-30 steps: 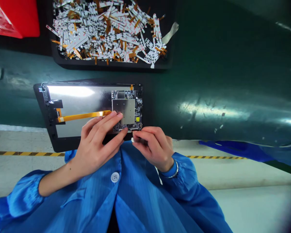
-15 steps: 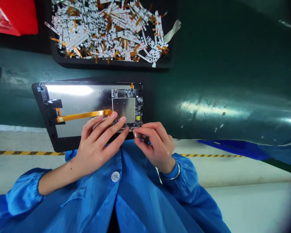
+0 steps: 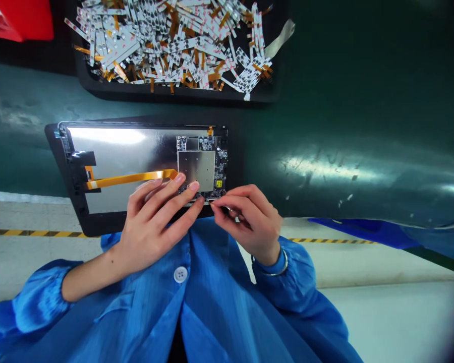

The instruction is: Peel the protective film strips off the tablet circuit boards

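Note:
An opened tablet (image 3: 109, 201) lies back up, showing a silvery metal panel inside its black frame. At its right end sits a circuit board (image 3: 221, 164) with a metal shield. An orange flex cable (image 3: 132, 178) runs across the panel to the board. My left hand (image 3: 155, 222) is open, fingers stretched out, their tips on the lower left of the board. At the board's lower right edge, my right hand (image 3: 251, 219) is closed in a pinch. Between its fingers is a small metal piece, mostly hidden by the fingers.
Beyond the tablet, a black tray (image 3: 136, 94) holds a heap of white and orange flex strips (image 3: 166, 45). A red bin (image 3: 30, 20) stands at the far left. The bench has a green mat (image 3: 344, 126), its front edge close to my body.
My right hand has turned and shifted slightly to the right, hiding more of the metal piece. My left hand stays on the board. The whole view has shifted a little.

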Demonstrator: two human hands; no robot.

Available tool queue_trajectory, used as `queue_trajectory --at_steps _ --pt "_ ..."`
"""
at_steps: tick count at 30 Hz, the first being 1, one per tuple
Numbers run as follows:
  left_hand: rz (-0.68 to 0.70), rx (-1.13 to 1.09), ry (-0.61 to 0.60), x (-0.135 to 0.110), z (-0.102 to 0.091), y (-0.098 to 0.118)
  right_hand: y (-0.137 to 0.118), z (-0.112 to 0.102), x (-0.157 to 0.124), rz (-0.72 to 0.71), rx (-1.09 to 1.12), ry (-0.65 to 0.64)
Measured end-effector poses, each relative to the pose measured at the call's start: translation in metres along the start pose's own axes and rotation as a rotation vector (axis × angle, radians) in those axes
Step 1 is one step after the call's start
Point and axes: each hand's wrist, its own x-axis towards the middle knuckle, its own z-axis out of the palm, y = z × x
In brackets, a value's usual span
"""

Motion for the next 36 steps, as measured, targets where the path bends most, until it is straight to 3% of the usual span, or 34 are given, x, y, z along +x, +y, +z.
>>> queue_trajectory --at_steps 7,12,24,30,36 --pt "0.011 0.012 -0.053 -0.002 -0.003 0.000 0.000 0.007 -0.011 -0.095 -0.174 0.078" --pt "0.014 -0.022 -0.032 -0.003 0.000 -0.002 -0.001 0.008 -0.012 -0.087 -0.173 0.078" --pt "0.035 -0.001 -0.044 -0.002 -0.001 -0.002 -0.003 -0.010 0.009 0.089 0.060 -0.121" --pt "0.041 0.039 -0.073 0.000 -0.005 -0.003 0.001 -0.009 0.010 0.149 0.179 -0.068" --pt "0.038 0.037 -0.092 0.005 -0.009 -0.002 0.010 -0.006 0.004 0.073 0.165 -0.015"
